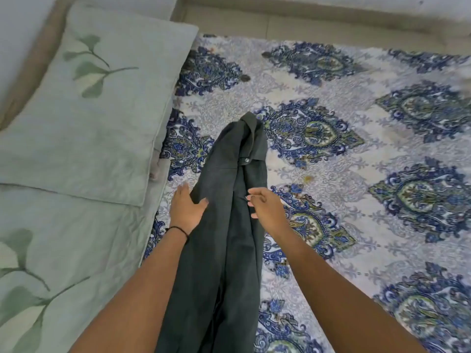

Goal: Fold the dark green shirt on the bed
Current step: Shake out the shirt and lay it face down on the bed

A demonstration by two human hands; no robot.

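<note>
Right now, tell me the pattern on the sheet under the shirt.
The sheet is whitish with blue-and-green ornate medallions; head view shows it.

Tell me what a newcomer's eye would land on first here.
The dark green shirt strikes first: a long, narrow bundle running down the middle of the frame, collar at the far end. The left hand holds its left edge, thumb over the cloth, and the right hand curls its fingers at the right edge. Under it lies a bold blue patterned bedsheet, with a pale green pillow at the left.
</note>
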